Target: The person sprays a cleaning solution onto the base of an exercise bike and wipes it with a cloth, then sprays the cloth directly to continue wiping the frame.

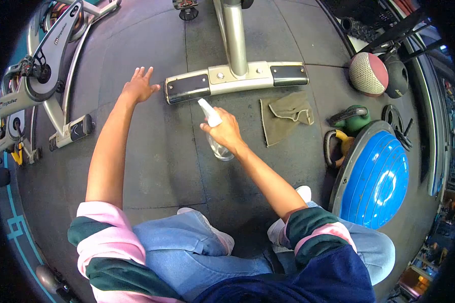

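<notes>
My right hand (224, 130) is wrapped round the neck of a clear spray bottle (219, 149) with a white nozzle, held upright over the dark floor. My left hand (140, 87) reaches forward with its fingers spread and nothing in it, just left of the machine's foot. That metal foot (240, 80), a silver crossbar with black end pads, joins an upright post (235, 40). A folded olive cloth (283, 118) lies on the floor to the right of the bottle, below the foot's right end.
Exercise bikes (55, 65) stand at the left. On the right are a blue half-ball trainer (376, 179), a green kettlebell (356, 121), a yellow kettlebell (345, 143), a pink and cream ball (369, 74) and a black ball (397, 76).
</notes>
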